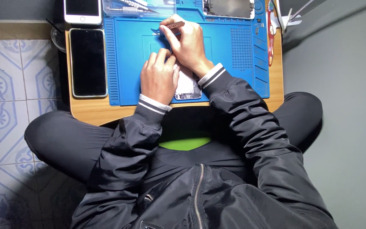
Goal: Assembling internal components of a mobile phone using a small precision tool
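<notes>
Down on the blue repair mat [128, 63], which covers most of the small wooden worktop [90, 111], both hands work over an opened phone [187, 87] lying near the mat's front edge. Left hand [159, 78] rests flat on the phone, fingers curled loosely and pressing it down — gripping nothing. Right hand [186, 42] is closed around a slim brownish tool [173, 25], pinched between thumb and fingers, just beyond the phone's far end. To the left, off the mat, a dark-screened phone [88, 62] lies face up, and a white phone [82, 11] sits beyond it. At the far edge lie a detached screen panel [228, 8] and a clear tray of tools [138, 7].
</notes>
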